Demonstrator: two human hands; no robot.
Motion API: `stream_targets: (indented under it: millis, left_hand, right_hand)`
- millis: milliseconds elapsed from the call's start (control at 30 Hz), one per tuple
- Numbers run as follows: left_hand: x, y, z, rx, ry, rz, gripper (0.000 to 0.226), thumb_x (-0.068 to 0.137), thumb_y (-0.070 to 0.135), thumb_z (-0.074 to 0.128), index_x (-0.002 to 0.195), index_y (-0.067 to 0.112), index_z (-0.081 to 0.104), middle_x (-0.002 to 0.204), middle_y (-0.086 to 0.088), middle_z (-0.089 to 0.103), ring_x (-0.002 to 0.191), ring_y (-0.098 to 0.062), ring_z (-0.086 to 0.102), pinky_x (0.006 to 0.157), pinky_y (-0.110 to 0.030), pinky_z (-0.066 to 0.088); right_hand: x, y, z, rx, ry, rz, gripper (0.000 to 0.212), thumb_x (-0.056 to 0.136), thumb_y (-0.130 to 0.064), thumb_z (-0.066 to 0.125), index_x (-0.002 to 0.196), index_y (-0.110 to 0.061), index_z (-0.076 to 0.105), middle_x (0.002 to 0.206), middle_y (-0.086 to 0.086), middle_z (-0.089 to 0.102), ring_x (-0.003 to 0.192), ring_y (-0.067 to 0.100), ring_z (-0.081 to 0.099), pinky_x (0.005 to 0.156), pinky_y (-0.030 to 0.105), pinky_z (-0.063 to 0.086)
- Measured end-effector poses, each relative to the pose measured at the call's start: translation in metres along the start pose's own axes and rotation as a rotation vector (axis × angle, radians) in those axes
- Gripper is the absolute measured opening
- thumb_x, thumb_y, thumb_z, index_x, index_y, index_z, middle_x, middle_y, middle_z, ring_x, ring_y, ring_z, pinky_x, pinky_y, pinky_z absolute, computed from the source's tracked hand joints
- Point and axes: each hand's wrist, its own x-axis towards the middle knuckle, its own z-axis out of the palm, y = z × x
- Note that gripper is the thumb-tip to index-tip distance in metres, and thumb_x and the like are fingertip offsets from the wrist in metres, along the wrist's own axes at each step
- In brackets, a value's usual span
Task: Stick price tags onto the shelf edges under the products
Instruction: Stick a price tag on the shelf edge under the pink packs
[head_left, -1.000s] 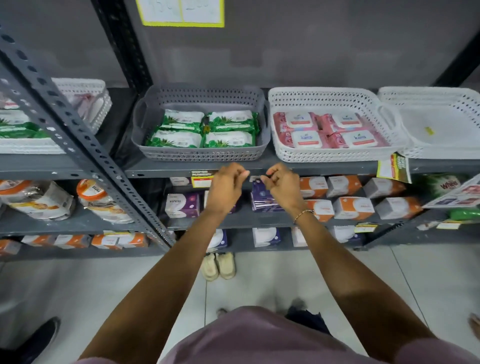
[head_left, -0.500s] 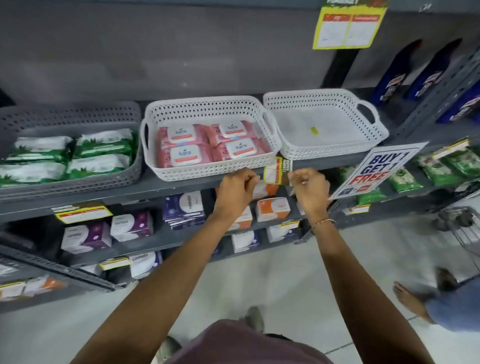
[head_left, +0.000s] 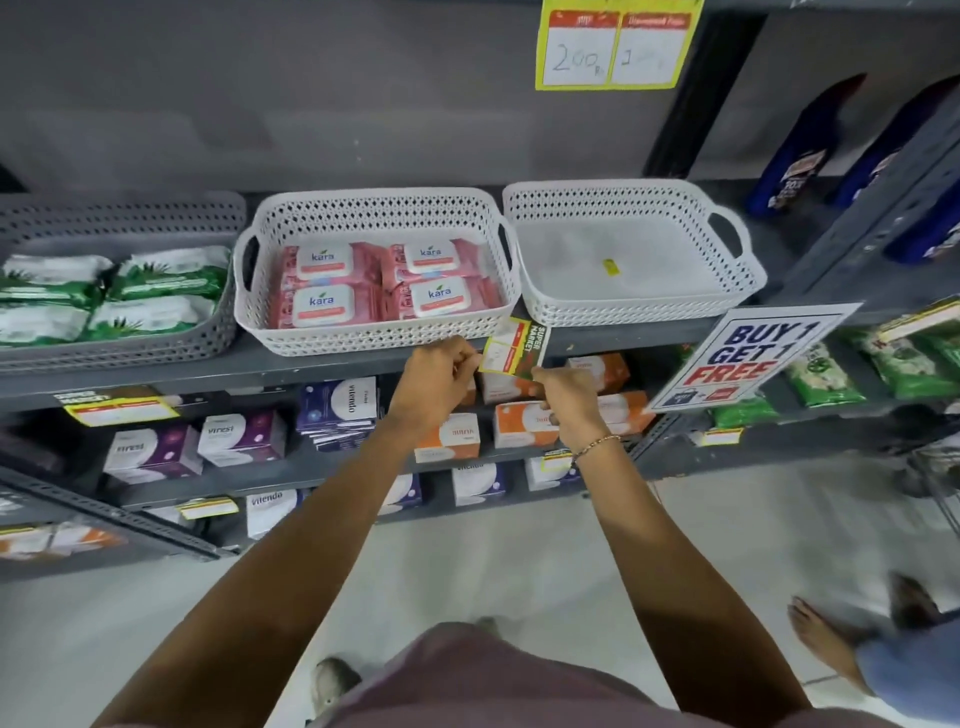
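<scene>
A yellow, red and green price tag (head_left: 514, 347) sits tilted against the grey shelf edge (head_left: 311, 366), just below the right corner of the white basket (head_left: 374, 338) of pink Kara wipes (head_left: 384, 283). My left hand (head_left: 440, 382) pinches the tag's left side. My right hand (head_left: 569, 397), with a bracelet on the wrist, pinches its lower right corner. Another yellow price tag (head_left: 120, 411) is stuck on the same edge further left, under the grey basket (head_left: 130, 348) of green wipes.
An empty white basket (head_left: 631, 306) stands to the right. A "Buy 1 Get 1 Free" sign (head_left: 748, 358) hangs off the edge beside my right hand. Boxed goods (head_left: 244, 439) fill lower shelves. Another person's bare foot (head_left: 826, 642) stands at the lower right.
The view has swung right from the grey basket to the white one. My hands now hold the tag by both ends, and the right hand has dropped lower.
</scene>
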Motion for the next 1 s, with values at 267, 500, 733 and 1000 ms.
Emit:
stream_targets:
  millis: [267,500,733,1000]
  left_hand:
    - [0.008,0.002,-0.013,0.031,-0.011,0.094,0.013,0.09,0.014,0.06,0.087,0.002,0.064,0.078,-0.014,0.068,0.07,-0.025,0.063,0.068,-0.036,0.053]
    - [-0.004,0.007,-0.018,0.157,-0.251,0.277,0.029,0.089,0.02,0.061,0.111,0.001,0.066,0.1,-0.016,0.056,0.099,-0.027,0.049,0.084,-0.021,0.035]
    - [-0.012,-0.024,-0.054,0.129,-0.174,0.123,0.02,0.087,0.02,0.064,0.093,0.001,0.068,0.096,-0.012,0.051,0.096,-0.021,0.046,0.08,-0.019,0.033]
    - [-0.024,-0.059,-0.086,0.072,-0.02,-0.018,0.019,0.084,0.017,0.068,0.087,-0.002,0.07,0.091,-0.011,0.054,0.083,-0.016,0.049,0.074,-0.02,0.039]
  right_hand:
    - [-0.015,0.009,-0.025,-0.251,-0.31,0.028,0.015,0.086,-0.014,0.059,0.072,-0.014,0.064,0.064,0.003,0.065,0.045,0.008,0.051,0.043,0.019,0.036]
    - [-0.02,-0.019,-0.022,-0.904,-0.378,-0.43,0.018,0.085,-0.015,0.064,0.067,-0.016,0.064,0.076,0.003,0.068,0.069,0.015,0.062,0.07,0.03,0.051]
    - [-0.024,-0.047,0.014,-0.959,-0.369,-0.606,0.011,0.083,-0.023,0.067,0.076,-0.015,0.069,0.076,-0.005,0.066,0.07,0.009,0.058,0.067,0.025,0.042]
    - [-0.023,-0.045,0.061,-0.742,-0.324,-0.638,0.015,0.084,-0.021,0.068,0.077,-0.008,0.071,0.079,0.002,0.072,0.07,0.008,0.06,0.068,0.025,0.047]
